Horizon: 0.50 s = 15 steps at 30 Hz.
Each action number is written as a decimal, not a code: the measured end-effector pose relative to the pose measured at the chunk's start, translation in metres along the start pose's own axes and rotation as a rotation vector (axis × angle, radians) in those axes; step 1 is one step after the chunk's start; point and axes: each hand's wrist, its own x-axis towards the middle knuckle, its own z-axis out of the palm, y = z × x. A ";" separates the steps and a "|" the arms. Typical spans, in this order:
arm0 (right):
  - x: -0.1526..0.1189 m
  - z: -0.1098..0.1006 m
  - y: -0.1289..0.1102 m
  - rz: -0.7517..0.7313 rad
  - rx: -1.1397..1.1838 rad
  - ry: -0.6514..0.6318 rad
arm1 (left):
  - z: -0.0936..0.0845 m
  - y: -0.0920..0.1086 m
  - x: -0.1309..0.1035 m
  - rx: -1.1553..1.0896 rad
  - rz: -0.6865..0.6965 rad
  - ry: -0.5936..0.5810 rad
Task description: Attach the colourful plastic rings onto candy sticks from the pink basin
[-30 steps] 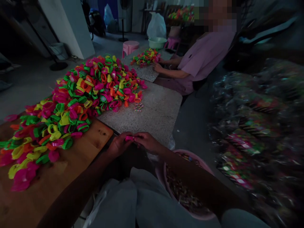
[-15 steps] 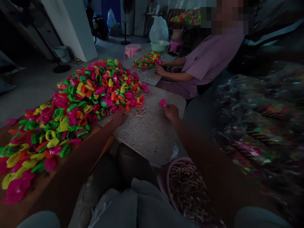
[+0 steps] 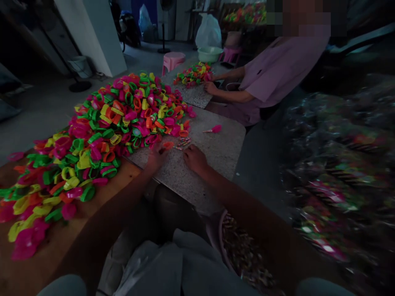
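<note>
In the head view, I see the left hand half closed, and its thumb and fingers pinch one orange piece just above the stone counter. The right hand is curled with the fingers close together, and its fingertips are at the small striped sticks, which lie on this counter between the heap and the right hand. If these fingertips already grip a stick, I cannot tell. The large coloured heap, in pink, green, yellow and orange, covers the far left part of the counter and continues over the wooden board. Farther than the right hand, one pink piece with a thin stick lies apart on the stone. Below the right forearm stands a pink tub, which holds many little sticks. Beyond, a person in a pink shirt has both hands near a smaller heap of similar pieces.
</note>
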 end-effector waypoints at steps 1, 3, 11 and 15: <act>-0.004 -0.002 -0.002 0.002 0.000 -0.002 | -0.004 -0.007 -0.019 -0.054 0.039 0.037; -0.007 -0.004 -0.006 0.015 0.014 0.017 | -0.012 -0.020 -0.060 -0.134 0.101 0.110; 0.027 -0.003 -0.039 -0.033 -0.035 -0.088 | -0.056 -0.017 -0.156 -0.401 0.006 0.036; 0.023 -0.006 -0.051 0.012 -0.058 -0.125 | -0.076 -0.010 -0.172 -0.477 0.006 0.032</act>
